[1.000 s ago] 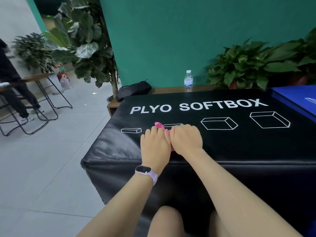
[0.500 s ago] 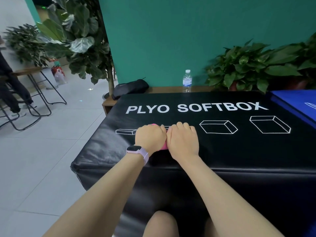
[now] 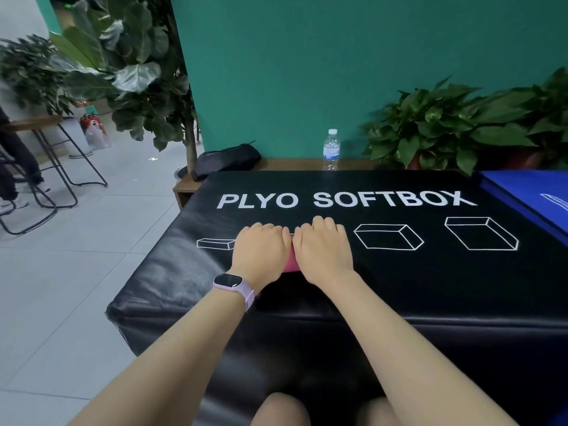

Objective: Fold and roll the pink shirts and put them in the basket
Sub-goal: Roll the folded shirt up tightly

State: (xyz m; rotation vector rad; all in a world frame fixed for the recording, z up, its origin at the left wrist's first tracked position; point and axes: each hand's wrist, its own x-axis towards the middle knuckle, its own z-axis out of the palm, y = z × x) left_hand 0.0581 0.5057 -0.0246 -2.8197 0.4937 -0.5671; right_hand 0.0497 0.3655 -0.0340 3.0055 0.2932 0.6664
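1. I see the pink shirt [image 3: 290, 262] as a tight roll, only a narrow strip showing between the hands, on the black soft box [image 3: 399, 281] below its white lettering.
2. My left hand [image 3: 259, 255] and right hand [image 3: 324, 253] lie side by side on the roll, fingers curled over its far edge, gripping it.
3. The box cover is glossy, creased black vinyl, printed with white box outlines.
4. A clear water bottle [image 3: 331, 149] stands upright behind the box.

Both hands, left hand [image 3: 259, 256] beside right hand [image 3: 322, 256], lie on the box [image 3: 399, 272], apparently over the shirt [image 3: 290, 263].
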